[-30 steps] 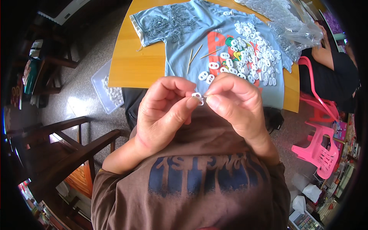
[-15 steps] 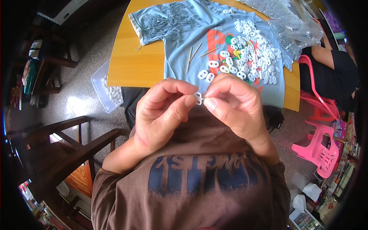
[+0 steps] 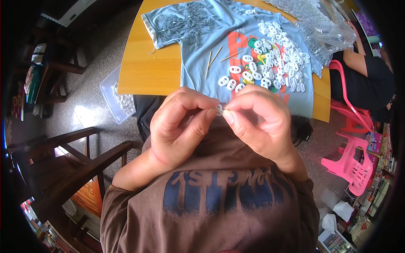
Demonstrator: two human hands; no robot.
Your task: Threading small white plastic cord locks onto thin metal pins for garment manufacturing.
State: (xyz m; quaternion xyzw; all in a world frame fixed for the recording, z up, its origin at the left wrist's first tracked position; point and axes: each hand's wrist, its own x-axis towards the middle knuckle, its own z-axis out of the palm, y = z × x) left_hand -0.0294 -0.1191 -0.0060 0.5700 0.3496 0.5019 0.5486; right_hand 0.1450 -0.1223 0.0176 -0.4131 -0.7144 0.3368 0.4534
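In front of my chest, my left hand [image 3: 179, 126] pinches a small white plastic piece with two holes [image 3: 220, 110] between thumb and fingertip. My right hand [image 3: 263, 120] is also closed, its thumb and forefinger pressed together against the right side of that piece. The fingertips cover whatever lies between them. Many matching white oval pieces [image 3: 291, 61] are heaped on a light blue T-shirt [image 3: 200, 57] spread over the table, just beyond my hands. Three thin wooden sticks [image 3: 216, 57] rest left of the heap. Farther back is a pile of small grey metal pieces [image 3: 181, 27].
The wooden table [image 3: 139, 67] ends just beyond my hands. A clear plastic bag [image 3: 335, 36] lies at its far right, near another person's arm [image 3: 356, 61]. A translucent tub [image 3: 110, 98] stands on the floor at left. Also around are a dark wooden chair [image 3: 84, 168] and a pink plastic seat [image 3: 352, 164].
My right fingertips have moved slightly left, closer against the white piece. A thin grey metal bit that showed between the right fingertips and the piece is now hidden.
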